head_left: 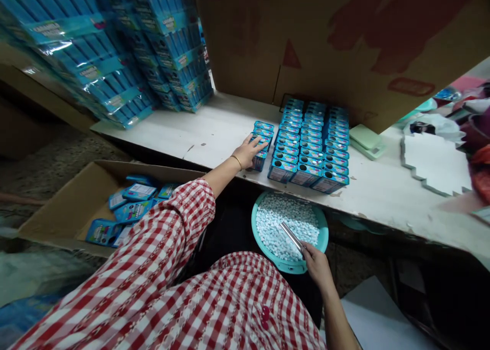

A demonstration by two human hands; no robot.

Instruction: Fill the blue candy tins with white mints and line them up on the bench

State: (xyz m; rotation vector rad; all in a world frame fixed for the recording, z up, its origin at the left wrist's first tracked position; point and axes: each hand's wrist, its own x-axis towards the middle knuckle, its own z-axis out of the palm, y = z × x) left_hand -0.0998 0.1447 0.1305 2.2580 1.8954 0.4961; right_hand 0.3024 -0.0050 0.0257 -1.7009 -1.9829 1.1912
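Gingham sleeve, right hand gripping metal tube, end hidden, left hand open on tins

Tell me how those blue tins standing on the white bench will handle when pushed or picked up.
The blue tins look stiff and, tall on narrow bases, probably tip if pushed singly. Their glossy print may be slightly slippery. The dark round openings on top suggest they may be empty, so light for their size.
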